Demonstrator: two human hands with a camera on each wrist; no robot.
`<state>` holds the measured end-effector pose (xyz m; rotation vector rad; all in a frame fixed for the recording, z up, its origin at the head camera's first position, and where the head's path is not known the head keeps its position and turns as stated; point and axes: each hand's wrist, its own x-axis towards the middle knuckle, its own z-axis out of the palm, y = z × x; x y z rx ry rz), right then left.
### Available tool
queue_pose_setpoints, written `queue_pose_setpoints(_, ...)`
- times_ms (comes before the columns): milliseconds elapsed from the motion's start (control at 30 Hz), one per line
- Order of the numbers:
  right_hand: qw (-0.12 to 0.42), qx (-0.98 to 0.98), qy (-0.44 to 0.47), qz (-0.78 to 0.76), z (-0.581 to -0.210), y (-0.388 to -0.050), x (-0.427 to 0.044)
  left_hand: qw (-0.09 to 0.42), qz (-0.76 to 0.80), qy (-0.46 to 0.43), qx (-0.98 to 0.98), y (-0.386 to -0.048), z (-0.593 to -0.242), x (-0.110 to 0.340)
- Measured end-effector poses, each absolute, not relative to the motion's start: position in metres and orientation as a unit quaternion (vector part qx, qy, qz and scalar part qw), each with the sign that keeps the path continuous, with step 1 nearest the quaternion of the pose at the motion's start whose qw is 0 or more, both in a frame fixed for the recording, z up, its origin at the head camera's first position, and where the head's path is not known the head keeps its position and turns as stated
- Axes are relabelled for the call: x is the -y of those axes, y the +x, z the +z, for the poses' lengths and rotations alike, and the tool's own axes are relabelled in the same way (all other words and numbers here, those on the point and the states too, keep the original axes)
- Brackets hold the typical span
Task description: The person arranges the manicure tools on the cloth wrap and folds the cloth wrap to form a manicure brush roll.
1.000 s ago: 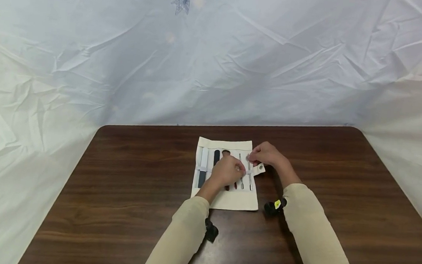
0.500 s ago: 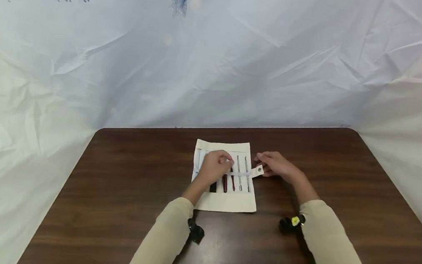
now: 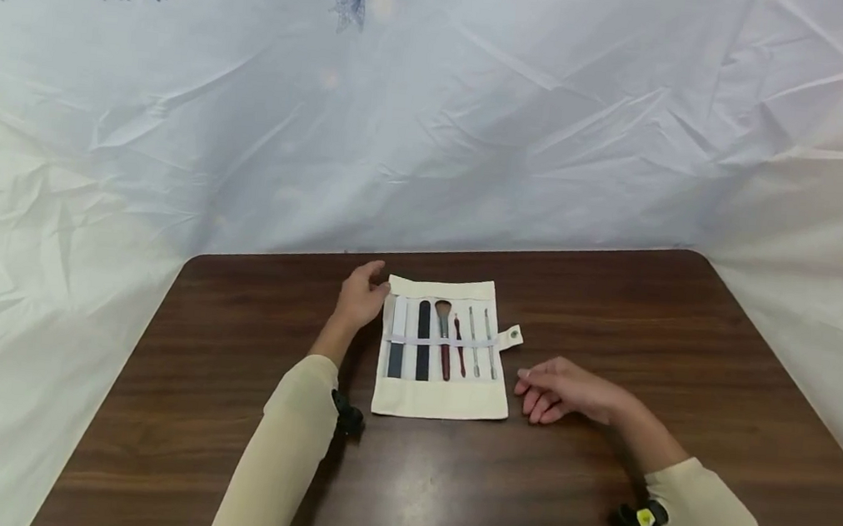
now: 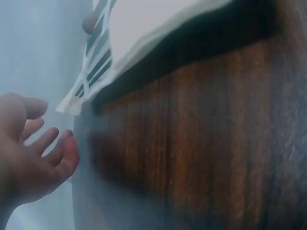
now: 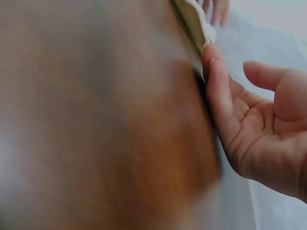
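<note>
A cream cloth tool roll (image 3: 441, 400) lies unrolled on the dark wooden table. Under its white elastic band sit a grey-and-white flat strip (image 3: 395, 361), a black flat strip (image 3: 425, 322), a brush (image 3: 445, 357) with a dark red handle, a slim red tool (image 3: 459, 350) and two thin metal tools (image 3: 474, 351). At the roll's upper left corner is my left hand (image 3: 361, 295), fingers loosely bent and holding nothing; whether it touches the cloth, I cannot tell. My right hand (image 3: 564, 391) hovers right of the roll, relaxed, with nothing in it.
A snap tab (image 3: 511, 337) sticks out from the roll's right side. Brown tabletop (image 3: 228, 413) surrounds the roll. White sheeting (image 3: 433, 130) with printed lettering hangs behind the table's far edge.
My left hand has moved off the tools to the roll's left edge, uncovering them. My right hand has left the tab area and drawn back towards the lower right.
</note>
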<state>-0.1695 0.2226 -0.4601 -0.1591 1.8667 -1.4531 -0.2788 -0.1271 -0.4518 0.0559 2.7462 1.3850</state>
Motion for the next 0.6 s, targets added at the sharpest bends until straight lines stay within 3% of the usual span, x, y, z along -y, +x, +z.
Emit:
queue_pose_setpoints(100,0.396,-0.724,-0.073,-0.561,-0.461,-0.158,-0.21,0.089,0.437,0.053,-0.894,-0.28,-0.453,0.126)
queue_pose_setpoints(200,0.401,-0.729,-0.082,-0.548,-0.46,-0.15,-0.199,0.106,0.418,0.068,-0.9,-0.279,-0.453,0.122)
queue_pose_setpoints(400,0.407,-0.744,-0.078,-0.524,-0.459,-0.15,-0.193,0.062,0.423,0.028,-0.904,-0.276,-0.456,0.121)
queue_pose_setpoints(533,0.407,-0.75,-0.072,-0.517,-0.457,-0.16,-0.209,0.008,0.402,-0.006,-0.916,-0.273,-0.458,0.128)
queue_pose_setpoints(600,0.391,-0.761,-0.058,-0.514,-0.455,-0.169,-0.22,0.005,0.383,-0.014,-0.923,-0.268,-0.455,0.136)
